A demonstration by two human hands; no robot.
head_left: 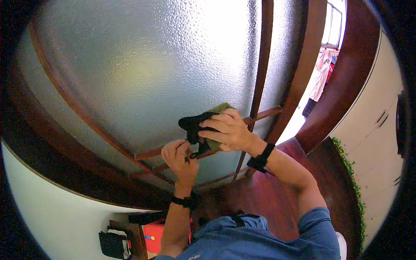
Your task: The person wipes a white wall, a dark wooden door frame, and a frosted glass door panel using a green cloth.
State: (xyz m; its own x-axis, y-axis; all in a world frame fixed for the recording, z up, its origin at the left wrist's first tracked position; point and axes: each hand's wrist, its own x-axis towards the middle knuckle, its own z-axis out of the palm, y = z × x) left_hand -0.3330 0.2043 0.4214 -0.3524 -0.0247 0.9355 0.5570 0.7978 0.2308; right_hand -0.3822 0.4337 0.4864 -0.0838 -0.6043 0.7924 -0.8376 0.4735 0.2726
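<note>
Blue fabric makes up the short-sleeved shirt nearest the viewer, below the large, textured frosted-glass panel with reddish-brown wooden bars. Black bands circle both wrists; the strap end poking from the right one could, I judge, catch on a loose fold. In front of the glass panel's lower part, the left hand has its fingers bent and bunched narrow at the dark lower end of a limp, black-and-olive-green fabric piece; I cannot tell whether they truly pinch it. The right hand holds that piece between fingers and thumb, higher before the same glass panel. Should the right fingers loosen while the left ones pull, the soft cloth might twist, slip free and drop to the dark reddish wooden floor at the glass panel's foot. Just behind, the brown wooden crossbar over the glass panel could be knocked by knuckles if the hands swing forward, since they work close in front of it.
</note>
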